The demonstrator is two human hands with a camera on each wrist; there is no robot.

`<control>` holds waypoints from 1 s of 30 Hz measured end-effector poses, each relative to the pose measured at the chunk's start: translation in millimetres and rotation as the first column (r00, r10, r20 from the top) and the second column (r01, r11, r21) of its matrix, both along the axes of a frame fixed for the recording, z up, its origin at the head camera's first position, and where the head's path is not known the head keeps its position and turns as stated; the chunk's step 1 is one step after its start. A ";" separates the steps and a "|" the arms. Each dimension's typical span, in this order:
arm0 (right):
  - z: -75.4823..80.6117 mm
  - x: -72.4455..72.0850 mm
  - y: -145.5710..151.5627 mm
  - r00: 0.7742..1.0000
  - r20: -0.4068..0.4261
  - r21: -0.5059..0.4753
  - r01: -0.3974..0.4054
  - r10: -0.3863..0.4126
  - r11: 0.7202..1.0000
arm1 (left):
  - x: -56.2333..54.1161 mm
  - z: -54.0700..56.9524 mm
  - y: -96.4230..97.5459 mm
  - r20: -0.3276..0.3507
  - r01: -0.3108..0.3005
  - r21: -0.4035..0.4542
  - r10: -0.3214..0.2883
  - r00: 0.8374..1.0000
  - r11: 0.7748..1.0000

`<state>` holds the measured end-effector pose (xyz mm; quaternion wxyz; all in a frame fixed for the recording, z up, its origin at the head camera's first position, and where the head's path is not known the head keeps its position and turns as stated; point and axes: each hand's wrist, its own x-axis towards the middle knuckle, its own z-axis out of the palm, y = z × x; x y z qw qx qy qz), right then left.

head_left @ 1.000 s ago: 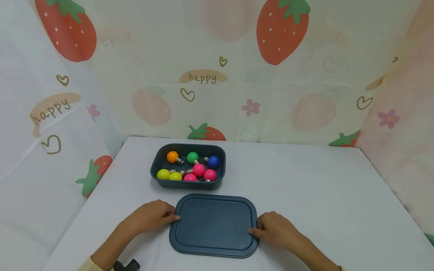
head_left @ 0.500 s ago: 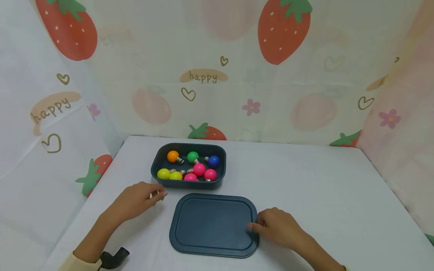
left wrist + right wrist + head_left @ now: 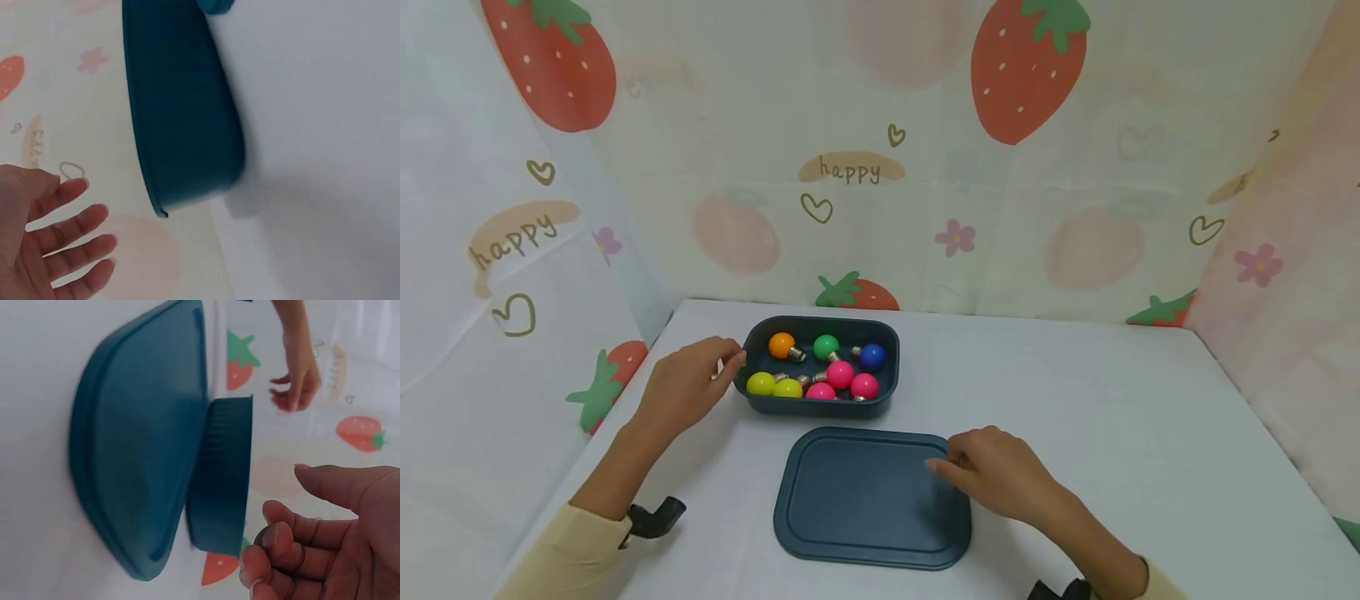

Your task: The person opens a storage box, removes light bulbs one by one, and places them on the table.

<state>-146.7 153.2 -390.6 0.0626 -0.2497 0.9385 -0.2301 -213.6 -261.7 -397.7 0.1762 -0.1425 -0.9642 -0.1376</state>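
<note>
A dark blue rectangular box (image 3: 820, 408) holds several small coloured light bulbs: orange (image 3: 781, 345), green, blue, yellow and pink. In front of it lies its flat lid (image 3: 857, 500) on the white table. My left hand (image 3: 688, 387) hovers at the left end of the box; the left wrist view shows a gap between the spread, slightly bent fingers (image 3: 75, 228) and the box wall (image 3: 181, 112). Above the lid's right side is my right hand (image 3: 1000, 471). Nothing sits between its loosely bent fingers (image 3: 300, 550), and the right wrist view shows it apart from the lid (image 3: 144, 425).
White cloth covers the table (image 3: 1075, 400). Printed curtains with strawberries (image 3: 1028, 75) enclose it at the back and on both sides. Black wrist mounts (image 3: 655, 518) are strapped on both forearms.
My left hand has let go of the lid's left edge and moved forward to the box. My right hand has released the lid's right edge and risen. Box and lid stay put.
</note>
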 end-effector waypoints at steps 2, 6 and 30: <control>3.6 -2.8 -4.8 1.000 -0.010 -0.002 -0.019 0.018 1.000 | -9.9 -2.5 -3.8 -0.043 -0.011 -0.010 0.011 0.999 1.000; 9.7 -8.7 -15.6 0.998 -0.038 -0.014 -0.050 0.049 0.999 | -30.0 -9.3 -10.6 -0.052 -0.014 -0.023 0.013 0.999 1.000; 27.5 -67.7 -81.8 0.977 -0.098 -0.112 -0.201 0.191 0.973 | -70.9 -50.5 -21.8 0.308 0.071 0.002 -0.068 0.949 0.997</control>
